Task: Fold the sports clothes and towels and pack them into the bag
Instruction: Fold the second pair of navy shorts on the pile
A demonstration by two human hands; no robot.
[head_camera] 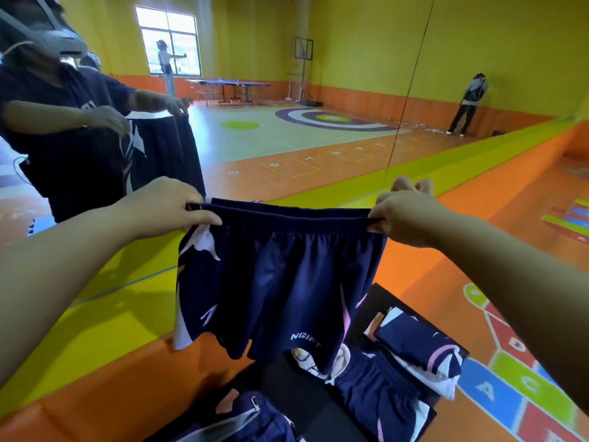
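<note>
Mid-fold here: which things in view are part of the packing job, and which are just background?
Job:
- shorts, held up at the waistband by left hand and right hand
- folded shirt
- other clothes below
- zipped bag

Background:
- table-tennis table
- basketball stand
- window

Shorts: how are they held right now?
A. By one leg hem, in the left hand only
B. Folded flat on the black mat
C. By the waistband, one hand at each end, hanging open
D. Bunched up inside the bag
C: the left hand and right hand each pinch an end of the waistband, and the shorts hang spread between them.
</note>
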